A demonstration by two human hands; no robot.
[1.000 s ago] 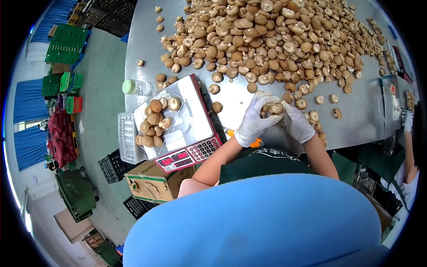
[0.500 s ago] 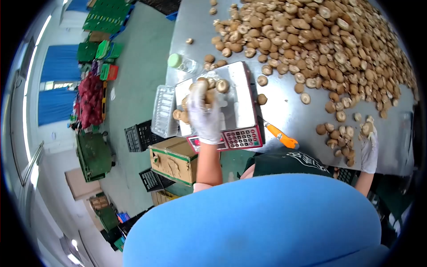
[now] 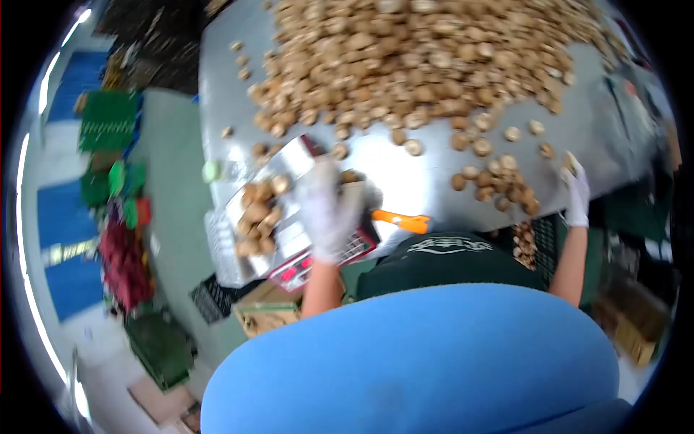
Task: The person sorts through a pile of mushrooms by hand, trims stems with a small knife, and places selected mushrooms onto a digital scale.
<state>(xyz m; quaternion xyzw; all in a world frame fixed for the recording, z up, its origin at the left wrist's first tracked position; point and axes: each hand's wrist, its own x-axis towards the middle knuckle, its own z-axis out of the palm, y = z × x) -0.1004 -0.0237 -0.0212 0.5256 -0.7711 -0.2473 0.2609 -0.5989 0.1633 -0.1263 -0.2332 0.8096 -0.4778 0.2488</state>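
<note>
My left hand [image 3: 327, 217], in a white glove, is smeared by motion over the right part of the digital scale [image 3: 295, 155]; its fingers do not show clearly. On the scale's left side, brown mushrooms [image 3: 256, 213] sit in a clear plastic box, whose ribbed lid [image 3: 221, 242] hangs toward the table edge. At the right, my gloved right hand [image 3: 577, 192] pinches a mushroom [image 3: 570, 162] at its fingertips, just above the table. A small group of mushrooms [image 3: 499, 184] lies to the left of that hand.
A large mushroom heap [image 3: 405, 61] covers the far side of the metal table [image 3: 448, 199]. An orange-handled tool [image 3: 401, 220] lies right of the scale. A jar with a pale green lid [image 3: 211, 171] stands by the left edge. Below is a cardboard box [image 3: 267, 307].
The view has turned and shifted. My left hand has moved off the boxed mushrooms to the right across the scale. My right hand has lifted away from the small mushroom group with a mushroom.
</note>
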